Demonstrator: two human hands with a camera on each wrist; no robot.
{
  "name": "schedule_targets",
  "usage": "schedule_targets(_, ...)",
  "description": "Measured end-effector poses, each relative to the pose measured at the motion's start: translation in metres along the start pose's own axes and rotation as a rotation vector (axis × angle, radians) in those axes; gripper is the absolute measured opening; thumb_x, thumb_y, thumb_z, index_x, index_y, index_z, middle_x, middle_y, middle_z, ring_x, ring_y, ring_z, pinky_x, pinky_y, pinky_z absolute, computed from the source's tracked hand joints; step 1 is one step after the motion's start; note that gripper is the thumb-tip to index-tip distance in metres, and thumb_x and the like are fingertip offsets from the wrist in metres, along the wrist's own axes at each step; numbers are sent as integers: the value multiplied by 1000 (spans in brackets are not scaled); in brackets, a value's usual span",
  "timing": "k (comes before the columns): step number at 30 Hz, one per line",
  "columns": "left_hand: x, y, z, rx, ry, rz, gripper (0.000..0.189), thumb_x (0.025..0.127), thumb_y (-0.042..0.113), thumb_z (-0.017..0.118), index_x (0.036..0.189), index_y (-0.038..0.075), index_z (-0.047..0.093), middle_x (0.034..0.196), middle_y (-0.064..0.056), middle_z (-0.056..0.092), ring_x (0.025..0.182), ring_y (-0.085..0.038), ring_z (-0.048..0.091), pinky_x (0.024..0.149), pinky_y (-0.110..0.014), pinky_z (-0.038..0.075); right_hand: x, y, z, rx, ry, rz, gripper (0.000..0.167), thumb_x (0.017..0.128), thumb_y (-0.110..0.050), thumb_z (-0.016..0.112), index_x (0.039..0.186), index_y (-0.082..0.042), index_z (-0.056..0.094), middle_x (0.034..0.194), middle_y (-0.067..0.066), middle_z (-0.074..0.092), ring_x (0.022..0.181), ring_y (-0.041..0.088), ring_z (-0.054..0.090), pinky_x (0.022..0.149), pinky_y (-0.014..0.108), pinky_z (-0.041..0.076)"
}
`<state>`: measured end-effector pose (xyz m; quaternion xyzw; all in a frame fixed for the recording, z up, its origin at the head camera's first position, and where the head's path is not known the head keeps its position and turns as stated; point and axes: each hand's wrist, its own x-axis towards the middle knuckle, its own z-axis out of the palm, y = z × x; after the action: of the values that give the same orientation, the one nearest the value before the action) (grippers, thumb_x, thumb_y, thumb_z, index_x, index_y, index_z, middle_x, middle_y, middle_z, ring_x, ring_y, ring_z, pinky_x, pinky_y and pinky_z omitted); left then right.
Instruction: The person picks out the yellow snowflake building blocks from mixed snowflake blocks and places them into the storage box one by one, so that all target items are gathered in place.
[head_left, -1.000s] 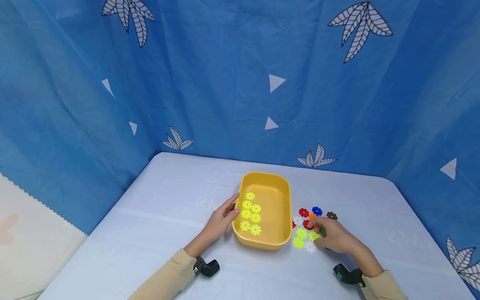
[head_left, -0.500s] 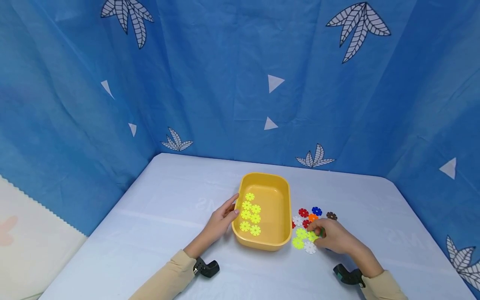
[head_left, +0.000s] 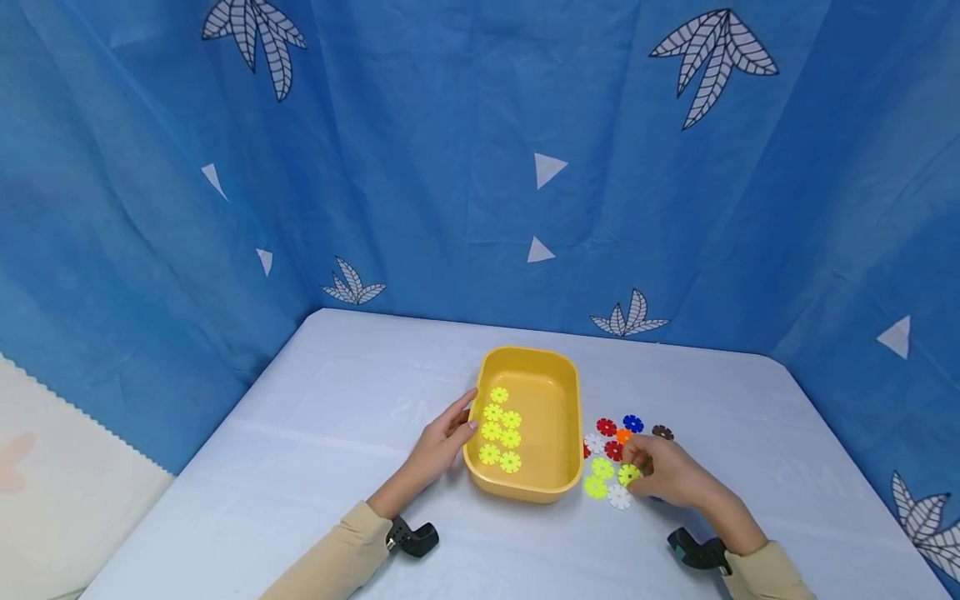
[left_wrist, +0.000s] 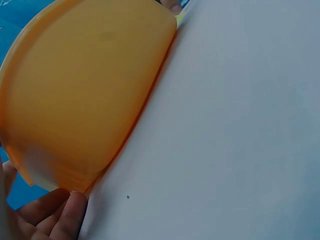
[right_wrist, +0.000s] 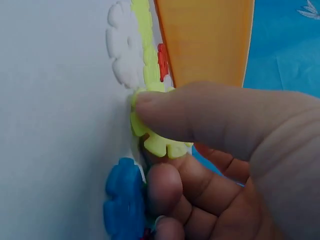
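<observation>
My left hand (head_left: 435, 450) grips the left wall of a yellow plastic basin (head_left: 551, 417), thumb over the rim and fingers outside. Inside it, along the left, lie several yellow snowflake discs (head_left: 492, 431). To the basin's right, my right hand (head_left: 671, 472) pinches another yellow snowflake disc (right_wrist: 156, 144) between thumb and fingers, low over the table. A white disc (right_wrist: 124, 45) lies by the thumb tip in the right wrist view, and a blue disc (right_wrist: 122, 200) is below the fingers. Part of the pile is hidden beneath this hand.
Loose red discs (head_left: 607, 427), a dark blue disc (head_left: 633, 423), an orange disc (head_left: 624, 436) and a brown disc (head_left: 662, 432) lie beyond the right hand. More yellow discs (head_left: 602, 468) sit against the basin's right side. A blue curtain (head_left: 465, 167) backs the white table (head_left: 360, 358).
The right fingers have drawn back toward the thumb, and the yellow disc has shifted slightly right with them. The left hand and the basin stay in place.
</observation>
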<state>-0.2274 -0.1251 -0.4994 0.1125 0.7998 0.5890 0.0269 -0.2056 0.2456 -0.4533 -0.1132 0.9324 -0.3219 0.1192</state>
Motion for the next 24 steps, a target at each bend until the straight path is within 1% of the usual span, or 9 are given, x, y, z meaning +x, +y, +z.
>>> schedule_targets(4, -1, 0, 0, -3, -3, 4, 56, 104, 31, 57, 158, 28, 40, 152, -18, 53, 139, -36, 54, 111, -51, 50, 1, 7, -1, 65, -4, -33, 24, 79, 0, 81, 93, -6, 63, 79, 3, 55, 74, 18, 50, 58, 20, 48)
schedule_targets(8, -1, 0, 0, -7, -4, 2, 56, 104, 31, 57, 158, 28, 40, 152, -17, 53, 138, -36, 54, 111, -51, 50, 3, 11, -4, 105, 10, -21, 17, 86, -4, 76, 101, -3, 68, 83, 4, 58, 76, 18, 51, 60, 20, 49)
schedule_targets(11, 0, 1, 0, 8, -2, 1, 56, 104, 30, 56, 158, 28, 40, 152, -17, 53, 138, -36, 55, 112, -51, 49, 2, 12, -5, 157, 33, 40, 20, 90, -6, 73, 109, 1, 69, 84, 6, 60, 72, 19, 55, 59, 21, 52)
schedule_targets(15, 0, 1, 1, 20, 4, 7, 56, 105, 27, 56, 158, 25, 40, 153, -18, 52, 139, -36, 55, 113, -51, 48, 3, 16, -6, 240, 74, 128, 27, 94, -7, 68, 117, 6, 67, 89, 10, 63, 70, 18, 66, 62, 24, 61)
schedule_targets(18, 0, 1, 1, 10, 7, 13, 55, 105, 26, 56, 157, 24, 41, 151, -19, 54, 137, -36, 56, 112, -51, 49, 6, 21, -7, 290, 104, 180, 28, 95, -6, 67, 119, 8, 66, 94, 12, 66, 75, 17, 73, 67, 26, 64)
schedule_targets(21, -1, 1, 1, 0, 7, 24, 55, 104, 25, 56, 157, 22, 42, 148, -21, 56, 135, -37, 58, 111, -51, 50, 7, 25, -8, 334, 120, 205, 31, 95, -4, 66, 121, 11, 63, 96, 14, 69, 78, 19, 76, 69, 26, 64)
schedule_targets(24, -1, 1, 1, -3, 4, 28, 55, 104, 24, 57, 157, 22, 41, 148, -21, 57, 135, -36, 58, 110, -50, 51, 7, 25, -10, 390, 126, 226, 34, 95, -2, 65, 124, 15, 59, 96, 15, 70, 80, 20, 77, 70, 26, 64)
